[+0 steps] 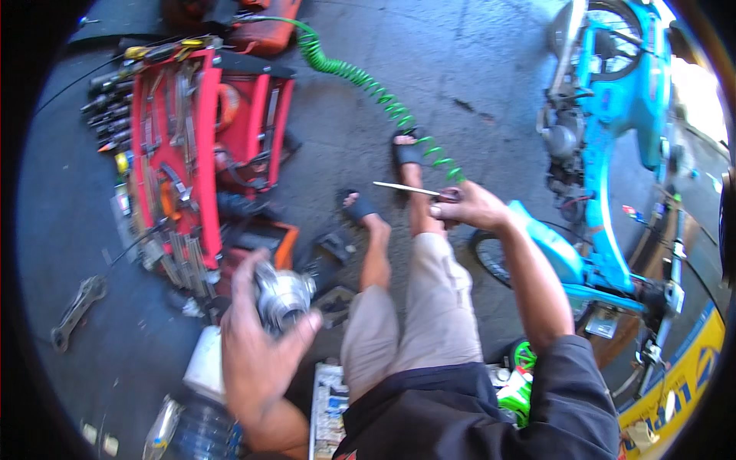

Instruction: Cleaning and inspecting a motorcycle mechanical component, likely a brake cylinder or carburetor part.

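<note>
My left hand [261,345] is closed around a silver metal part, which looks like a carburetor [282,295], with the thumb along its near side. In my right hand [479,207], out in front of my legs, is an air blow gun [450,196] with a long, thin, pale nozzle pointing left. A green coiled air hose [360,79] runs down from the top and ends at this hand. The carburetor and the nozzle are well apart. Blur hides the finer detail of both things, and my fingers cover most of the blow gun's body.
On the left a red tool rack [207,161] holds several wrenches, sockets and screwdrivers. A metal linkage-like part [79,313] lies on the floor beyond it. At right stands a light-blue motorbike [606,176] with its engine bare. Plastic bottles [201,433] are at lower left.
</note>
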A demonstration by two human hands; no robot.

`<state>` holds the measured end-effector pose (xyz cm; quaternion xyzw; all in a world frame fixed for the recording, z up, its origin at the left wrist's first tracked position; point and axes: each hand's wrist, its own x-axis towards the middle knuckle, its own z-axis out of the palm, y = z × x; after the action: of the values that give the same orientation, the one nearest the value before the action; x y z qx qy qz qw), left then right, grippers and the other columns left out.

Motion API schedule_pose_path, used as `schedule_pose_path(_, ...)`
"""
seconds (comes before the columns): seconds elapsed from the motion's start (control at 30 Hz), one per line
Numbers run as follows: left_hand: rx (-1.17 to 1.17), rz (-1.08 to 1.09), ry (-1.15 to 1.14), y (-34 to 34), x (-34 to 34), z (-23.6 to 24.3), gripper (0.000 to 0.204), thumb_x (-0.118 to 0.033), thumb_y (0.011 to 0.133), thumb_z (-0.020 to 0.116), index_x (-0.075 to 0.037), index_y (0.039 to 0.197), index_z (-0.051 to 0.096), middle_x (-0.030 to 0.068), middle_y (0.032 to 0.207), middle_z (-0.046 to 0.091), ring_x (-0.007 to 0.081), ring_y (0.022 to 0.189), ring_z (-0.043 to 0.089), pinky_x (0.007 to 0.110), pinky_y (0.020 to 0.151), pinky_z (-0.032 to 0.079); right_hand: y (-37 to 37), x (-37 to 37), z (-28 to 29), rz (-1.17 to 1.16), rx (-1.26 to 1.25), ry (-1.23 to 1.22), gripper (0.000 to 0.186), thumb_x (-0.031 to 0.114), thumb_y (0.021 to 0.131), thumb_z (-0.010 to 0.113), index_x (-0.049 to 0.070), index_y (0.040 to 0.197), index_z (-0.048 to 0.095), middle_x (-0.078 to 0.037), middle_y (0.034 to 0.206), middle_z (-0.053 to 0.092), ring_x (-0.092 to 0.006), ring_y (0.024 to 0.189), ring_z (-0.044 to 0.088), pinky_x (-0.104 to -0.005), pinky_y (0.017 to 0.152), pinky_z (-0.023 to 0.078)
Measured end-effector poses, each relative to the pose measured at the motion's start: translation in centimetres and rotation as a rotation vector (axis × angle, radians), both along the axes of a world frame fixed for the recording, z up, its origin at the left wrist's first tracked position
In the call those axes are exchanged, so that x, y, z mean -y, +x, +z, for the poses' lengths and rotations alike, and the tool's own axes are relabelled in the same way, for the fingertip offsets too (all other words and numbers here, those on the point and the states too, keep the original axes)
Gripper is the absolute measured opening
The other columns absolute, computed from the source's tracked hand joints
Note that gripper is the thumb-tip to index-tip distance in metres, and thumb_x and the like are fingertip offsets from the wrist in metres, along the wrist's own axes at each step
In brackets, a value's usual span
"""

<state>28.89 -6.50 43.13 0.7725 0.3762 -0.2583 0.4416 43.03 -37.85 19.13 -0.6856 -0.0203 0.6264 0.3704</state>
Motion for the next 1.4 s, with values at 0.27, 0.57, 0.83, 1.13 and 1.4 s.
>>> schedule_pose_path(0.27,0.256,-1.153,0.172,8.5,5.8,7.2,0.032,-0.019,0.096,0.062,-0.002,0.123,0.065,0.0197,0.109,0.067,0.0299,0.09,0.071,0.037,0.063,0.063,-1.1,-0.5,-2.8,-0.077,-0.193,-0.026,0.056,0.062,0.082,0.081,0.007,0.09,0.07,-0.005,0.078,0.07,-0.016,0.069,0.068,-0.0303,0.064,0.054)
schedule_pose_path(0.57,0.2,-1.119,0.15,6.9,5.9,4.7,0.078,-0.025,0.079,0.081,0.001,0.144,0.047,0.0152,0.093,0.059,0.035,0.079,0.067,0.045,0.075,0.057,-1.8,-0.9,-2.3,-0.119,0.13,-0.051,0.049,0.05,0.098,0.068,0.004,0.114,0.072,-0.006,0.08,0.07,-0.0136,0.067,0.065,-0.0309,0.06,0.055)
schedule_pose_path(0.83,0.218,0.182,0.156,2.7,-1.5,-15.9,0.079,-0.025,0.08,0.084,0.002,0.143,0.044,0.0259,0.12,0.068,0.037,0.109,0.069,0.044,0.096,0.053,-0.9,-5.1,8.5,0.007,0.382,-0.043,0.039,0.043,0.091,0.073,0.004,0.093,0.071,-0.021,0.079,0.072,-0.0383,0.075,0.071,-0.0445,0.07,0.054)
schedule_pose_path(1.13,0.498,0.214,0.096,1.6,-1.6,-21.4,0.077,-0.004,0.083,0.081,-0.001,0.149,0.042,0.0108,0.121,0.062,0.0181,0.104,0.063,0.033,0.096,0.052,-4.9,-5.7,9.2,0.286,0.497,-0.053,0.05,0.058,0.095,0.062,0.01,0.102,0.076,-0.021,0.086,0.075,-0.0419,0.082,0.074,-0.0504,0.082,0.058)
schedule_pose_path(1.4,0.271,0.419,-0.176,-0.7,-4.2,-24.6,0.068,-0.014,0.09,0.066,0.007,0.15,0.041,0.0119,0.119,0.062,0.0196,0.103,0.061,0.032,0.093,0.049,-0.7,8.6,-3.5,-0.959,0.492,-0.481,0.051,0.051,0.099,0.063,0.002,0.11,0.073,-0.01,0.072,0.073,-0.0182,0.065,0.069,-0.039,0.063,0.054)
